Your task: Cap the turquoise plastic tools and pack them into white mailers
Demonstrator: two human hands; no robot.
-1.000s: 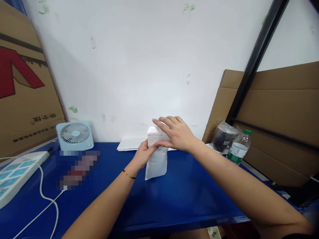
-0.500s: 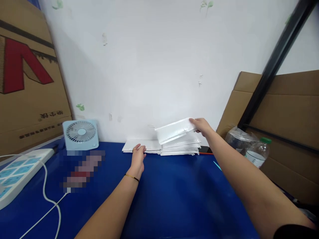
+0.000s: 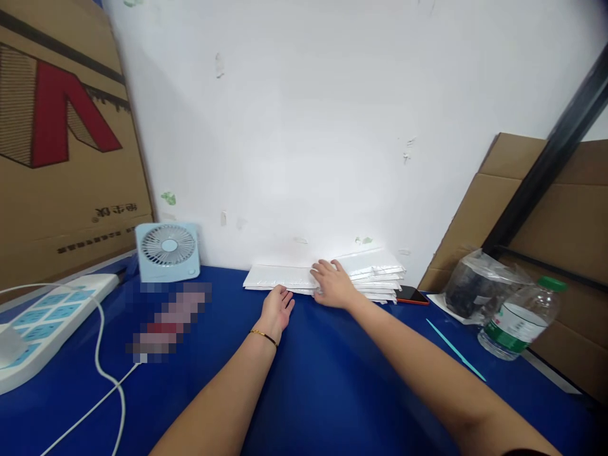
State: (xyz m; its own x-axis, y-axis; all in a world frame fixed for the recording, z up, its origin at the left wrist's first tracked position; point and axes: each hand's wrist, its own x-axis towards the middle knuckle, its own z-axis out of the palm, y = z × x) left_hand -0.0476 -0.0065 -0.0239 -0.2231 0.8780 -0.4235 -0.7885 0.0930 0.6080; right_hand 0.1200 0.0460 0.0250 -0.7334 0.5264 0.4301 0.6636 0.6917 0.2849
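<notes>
White flat padded envelopes lie in two adjoining stacks on the blue table (image 3: 304,380), against the wall. The left stack (image 3: 270,277) is low, and the right stack (image 3: 380,272) is higher. My left hand (image 3: 278,307) is palm up at the front edge of the left stack, fingers apart and holding nothing I can see. My right hand (image 3: 335,285) rests with spread fingers where the stacks meet, palm down on the envelopes.
On the left are a light blue fan (image 3: 168,252), a white power strip (image 3: 57,323) with cables and a blurred object (image 3: 168,323). On the right are a phone (image 3: 412,295), a turquoise stick (image 3: 456,349), a plastic-wrapped item (image 3: 475,285), a bottle (image 3: 520,320) and cardboard.
The envelope my right hand held in the air is let go and lies on the right stack. My right hand has moved left and down. The view has shifted left.
</notes>
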